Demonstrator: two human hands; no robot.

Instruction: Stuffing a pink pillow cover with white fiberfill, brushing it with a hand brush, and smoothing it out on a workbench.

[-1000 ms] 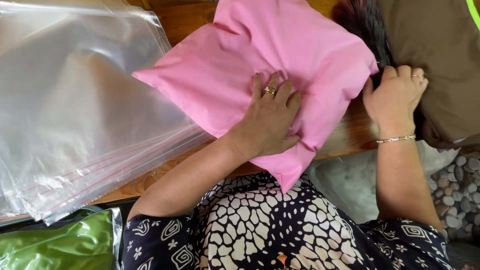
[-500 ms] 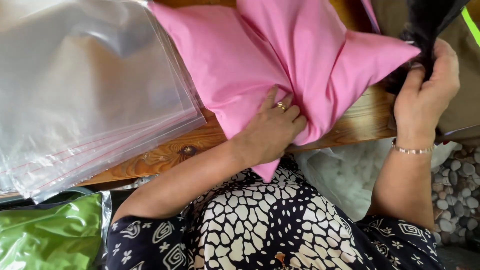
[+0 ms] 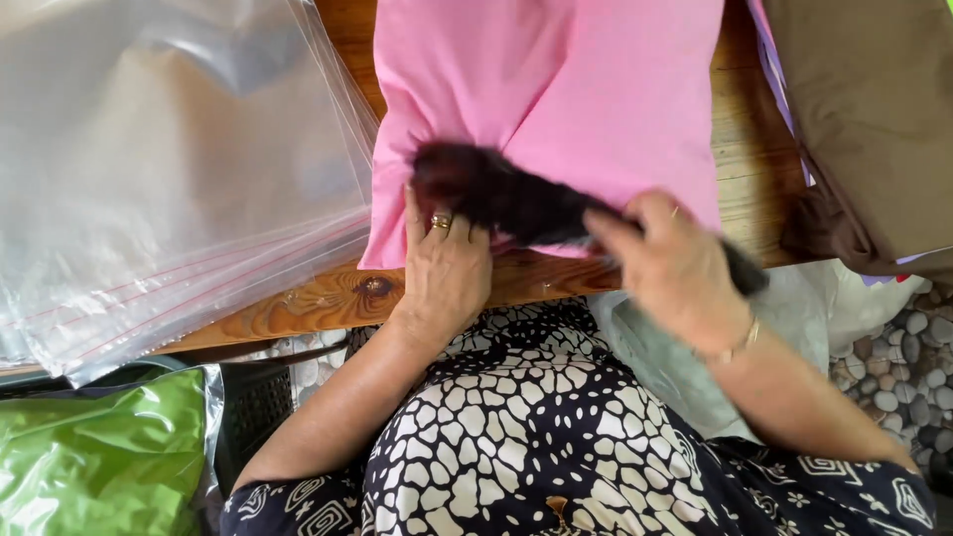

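Note:
A pink cushion (image 3: 556, 89) lies on the wooden table (image 3: 328, 298) in front of me. My left hand (image 3: 444, 263), with a gold ring, presses on the cushion's near edge. My right hand (image 3: 675, 268) holds a dark furry brush (image 3: 501, 194) and sweeps it across the cushion's lower part; the brush is blurred with motion. A thin bracelet circles my right wrist.
A stack of clear plastic bags (image 3: 169, 169) with red strips covers the table's left side. A brown cushion (image 3: 874, 129) lies at the right. A green bagged item (image 3: 99, 457) sits at the lower left. Pebbles (image 3: 893, 347) show on the ground at the right.
My right hand has brought the dark brush from the right side across onto the pink cushion. The cushion has turned and now lies squarer to me. My left hand slid to its near edge.

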